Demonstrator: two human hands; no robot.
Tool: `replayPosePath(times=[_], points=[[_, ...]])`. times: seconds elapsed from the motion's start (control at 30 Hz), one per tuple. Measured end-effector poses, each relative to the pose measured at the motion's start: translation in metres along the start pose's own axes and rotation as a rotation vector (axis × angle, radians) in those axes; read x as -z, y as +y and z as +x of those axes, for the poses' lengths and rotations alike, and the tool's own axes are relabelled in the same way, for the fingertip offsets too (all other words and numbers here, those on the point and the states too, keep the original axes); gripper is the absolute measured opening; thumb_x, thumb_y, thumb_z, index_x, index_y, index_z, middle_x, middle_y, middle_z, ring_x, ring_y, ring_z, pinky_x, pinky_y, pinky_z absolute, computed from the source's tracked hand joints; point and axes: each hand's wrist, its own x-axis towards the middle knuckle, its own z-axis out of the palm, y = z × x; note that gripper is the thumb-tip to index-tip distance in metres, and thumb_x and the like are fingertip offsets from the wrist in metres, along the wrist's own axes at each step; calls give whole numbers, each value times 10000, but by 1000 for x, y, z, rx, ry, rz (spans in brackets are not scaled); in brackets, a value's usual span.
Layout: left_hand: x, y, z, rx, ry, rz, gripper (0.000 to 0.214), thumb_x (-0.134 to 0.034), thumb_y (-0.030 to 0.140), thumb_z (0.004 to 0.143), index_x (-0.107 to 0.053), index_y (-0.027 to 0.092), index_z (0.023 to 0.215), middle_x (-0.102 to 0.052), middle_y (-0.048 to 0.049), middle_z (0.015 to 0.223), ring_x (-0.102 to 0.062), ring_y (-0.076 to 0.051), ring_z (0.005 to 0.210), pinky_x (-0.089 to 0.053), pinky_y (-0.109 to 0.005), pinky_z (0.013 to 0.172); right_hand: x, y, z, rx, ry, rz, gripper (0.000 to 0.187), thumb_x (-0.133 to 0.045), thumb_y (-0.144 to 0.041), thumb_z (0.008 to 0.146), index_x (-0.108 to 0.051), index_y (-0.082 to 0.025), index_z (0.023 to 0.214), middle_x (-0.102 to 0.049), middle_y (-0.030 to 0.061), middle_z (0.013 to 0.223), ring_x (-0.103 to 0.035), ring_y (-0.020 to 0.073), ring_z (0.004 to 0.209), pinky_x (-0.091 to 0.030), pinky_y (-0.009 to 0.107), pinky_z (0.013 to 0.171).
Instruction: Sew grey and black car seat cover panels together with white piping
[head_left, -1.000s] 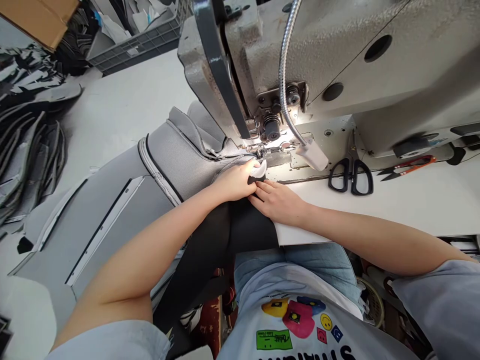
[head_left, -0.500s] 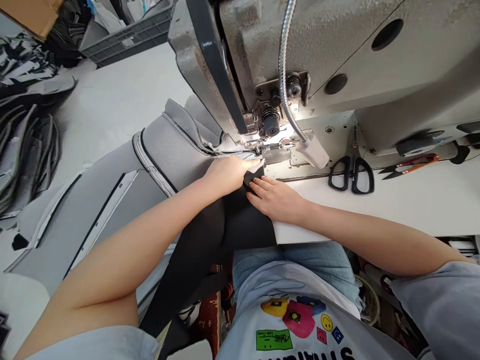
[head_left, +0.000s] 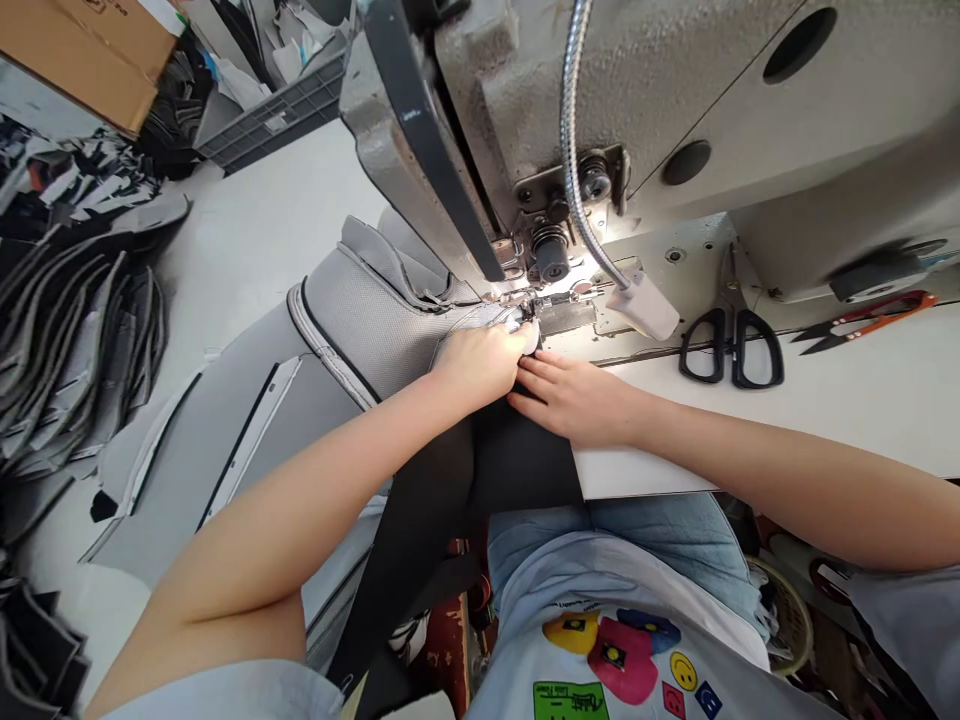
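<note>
Close to the needle area of the sewing machine (head_left: 551,255), my left hand (head_left: 484,365) is closed on the edge of a grey fabric piece (head_left: 390,345), with thumb and forefinger near the presser foot. A pale scrap of the edge shows at its fingertips. My right hand (head_left: 577,395) lies flat, fingers stretched out, on black fabric (head_left: 525,465) just right of the left hand. This black part drapes over the table's front edge and down toward the lap. Pale strips run across the grey piece, which spreads left over the table. The left fingers hide part of the seam.
Right of the needle lie black-handled scissors (head_left: 731,340) and orange thread snips (head_left: 866,320). A white lamp head (head_left: 645,300) on a flexible metal neck hangs beside the needle. Stacked grey pieces (head_left: 82,350), a grey crate (head_left: 277,115) and a cardboard box (head_left: 90,60) stand at left.
The whole view has shifted slightly, so most things sit further right. Both hands stay by the needle, and my left fingertips now sit closer to the presser foot.
</note>
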Motion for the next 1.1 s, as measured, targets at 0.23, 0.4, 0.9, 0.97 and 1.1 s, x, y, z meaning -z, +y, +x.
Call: replayPosePath(times=[0.23,0.4,0.9,0.97,1.1], points=[[5,4,3,27,-49,24,506,-420,117,839,-501,218,1328,-686,-120,992,-662,-294,920,-476,-354,701,-6,-10,-2,18,6,45,332,-492,-161,927,-631,-53,1208,-601,257,1269,-592,305,1184,-418,505,1033],[8,17,-1,-14,-2,91,471,-390,94,859,-507,92,1315,-639,-204,1125,-605,-319,1073,-478,-366,787,-8,7,-4,-1,17,28,362,-482,-159,917,-608,-70,1244,-606,218,1271,-553,306,1216,-400,500,1042],[21,10,8,-2,-275,87,727,-502,166,814,-267,158,1501,-695,-149,1011,-671,-297,926,-504,-358,747,-14,-14,-12,24,11,136,408,-483,-166,921,-575,-73,1308,-539,192,1382,-472,324,1310,-327,532,1109],[16,12,9,-26,-201,111,653,-482,148,822,-343,99,1458,-695,-165,935,-676,-316,912,-506,-375,739,-14,-9,-8,-16,4,150,453,-515,-173,897,-550,-61,1333,-513,214,1398,-443,342,1327,-310,554,1110],[4,12,2,-50,-80,157,627,-420,154,858,-328,84,1474,-689,-190,1006,-667,-338,959,-503,-413,779,-10,0,-7,-1,-39,270,594,-597,-291,833,-508,-103,1389,-469,211,1435,-375,385,1365,-236,595,1128]])
